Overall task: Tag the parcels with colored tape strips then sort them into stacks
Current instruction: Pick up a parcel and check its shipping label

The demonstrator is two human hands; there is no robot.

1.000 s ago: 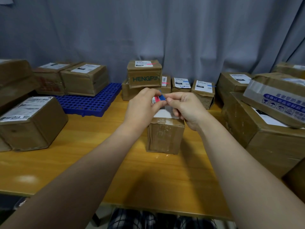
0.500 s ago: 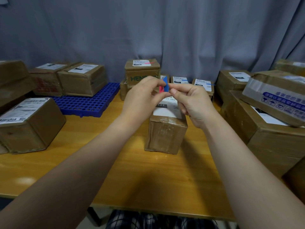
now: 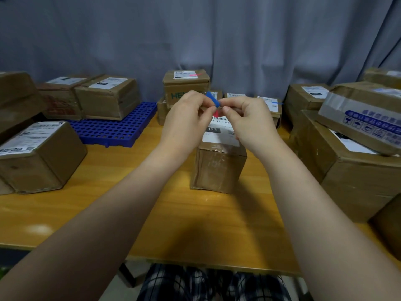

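Note:
A small cardboard parcel [image 3: 219, 168] with a white label stands upright on the wooden table [image 3: 108, 209] in the middle. Above it, my left hand [image 3: 186, 122] and my right hand [image 3: 249, 122] meet at the fingertips. Both pinch a small blue tape strip [image 3: 211, 99], which sticks up between them. A bit of red tape [image 3: 216, 114] shows just below the fingers. Behind the hands stand small parcels, one [image 3: 186, 83] with a pink strip on its label and one [image 3: 270, 105] with a blue strip.
A blue perforated plastic pallet [image 3: 112, 127] lies at the back left with two parcels [image 3: 108, 96] on it. Another parcel [image 3: 39, 155] sits at the left. Large stacked boxes [image 3: 351, 161] crowd the right side. A grey curtain hangs behind the table.
My hands have risen slightly above the parcel, and the blue strip now sticks up more between the fingertips. The view has shifted a little.

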